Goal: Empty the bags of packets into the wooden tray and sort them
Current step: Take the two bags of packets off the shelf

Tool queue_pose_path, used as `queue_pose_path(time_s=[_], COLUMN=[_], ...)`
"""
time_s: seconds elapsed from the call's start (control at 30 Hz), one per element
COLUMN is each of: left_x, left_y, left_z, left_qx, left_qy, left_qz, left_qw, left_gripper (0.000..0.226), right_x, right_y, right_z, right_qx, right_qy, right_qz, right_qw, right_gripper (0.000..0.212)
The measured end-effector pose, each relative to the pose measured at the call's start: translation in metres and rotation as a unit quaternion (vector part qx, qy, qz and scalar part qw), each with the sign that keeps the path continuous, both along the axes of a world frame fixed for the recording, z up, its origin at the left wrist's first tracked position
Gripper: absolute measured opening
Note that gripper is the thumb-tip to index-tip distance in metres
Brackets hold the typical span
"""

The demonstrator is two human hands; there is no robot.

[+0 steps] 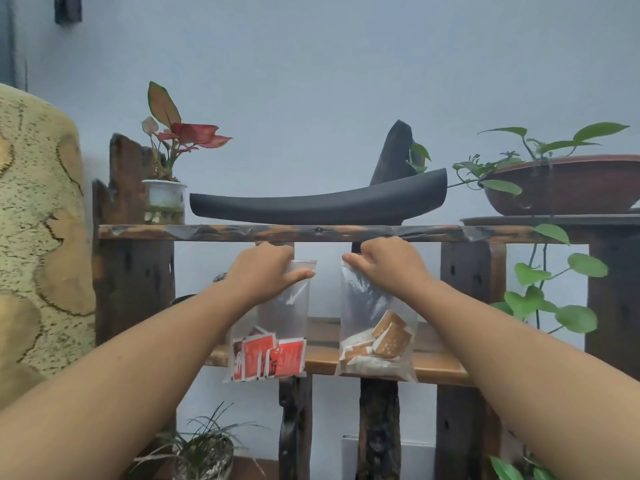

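Observation:
My left hand (265,271) pinches the top of a clear zip bag (277,317) that hangs down with several red packets (270,356) at its bottom. My right hand (388,266) grips the top of a second clear bag (367,306) holding several orange-brown packets (388,337). Both bags dangle side by side in front of a rustic wooden shelf. A light wooden board (325,362) lies on the lower shelf right behind the bags; whether it is the tray, I cannot tell.
The dark upper shelf plank (311,233) carries a black boat-shaped dish (318,199), a red-leaved potted plant (166,188) and a brown bowl with trailing vines (561,185). A large speckled vase (38,237) stands at left. A grassy plant (204,448) sits below.

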State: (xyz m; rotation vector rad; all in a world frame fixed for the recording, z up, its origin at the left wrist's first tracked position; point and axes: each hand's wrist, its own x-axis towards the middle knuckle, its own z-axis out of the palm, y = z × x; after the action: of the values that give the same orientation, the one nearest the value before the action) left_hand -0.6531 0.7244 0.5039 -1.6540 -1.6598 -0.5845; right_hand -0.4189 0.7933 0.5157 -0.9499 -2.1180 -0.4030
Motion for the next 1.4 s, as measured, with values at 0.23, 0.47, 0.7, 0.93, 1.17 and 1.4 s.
queue_pose_path(time_s=[0.23,0.47,0.7,0.93,1.17,1.4], left_x=[-0.024,-0.062,-0.094,-0.124,-0.161,-0.172], left_y=[-0.055,-0.12,-0.208,-0.315,-0.441,-0.581], left_z=[-0.019,-0.047,-0.055,-0.051,-0.074,-0.094], left_qx=[-0.021,-0.076,-0.069,-0.051,-0.05,-0.024], left_qy=[-0.01,0.016,0.012,-0.016,-0.061,-0.104], left_qz=[0.081,0.206,0.263,0.302,0.372,0.428], left_qw=[0.996,0.975,0.962,0.952,0.925,0.898], left_gripper=[0.047,0.051,0.051,0.05,0.057,0.049], right_x=[-0.055,-0.106,-0.149,-0.21,-0.284,-0.347], right_y=[-0.009,-0.018,-0.068,-0.143,-0.252,-0.395], right_z=[-0.018,-0.048,-0.064,-0.06,-0.08,-0.083], right_qx=[-0.014,0.012,0.005,0.034,0.049,0.057], right_qy=[-0.025,-0.057,-0.042,-0.043,-0.081,-0.086], right_qz=[0.117,0.19,0.254,0.316,0.381,0.472], right_qw=[0.993,0.98,0.966,0.947,0.92,0.875], right_gripper=[0.052,0.054,0.049,0.063,0.063,0.059])
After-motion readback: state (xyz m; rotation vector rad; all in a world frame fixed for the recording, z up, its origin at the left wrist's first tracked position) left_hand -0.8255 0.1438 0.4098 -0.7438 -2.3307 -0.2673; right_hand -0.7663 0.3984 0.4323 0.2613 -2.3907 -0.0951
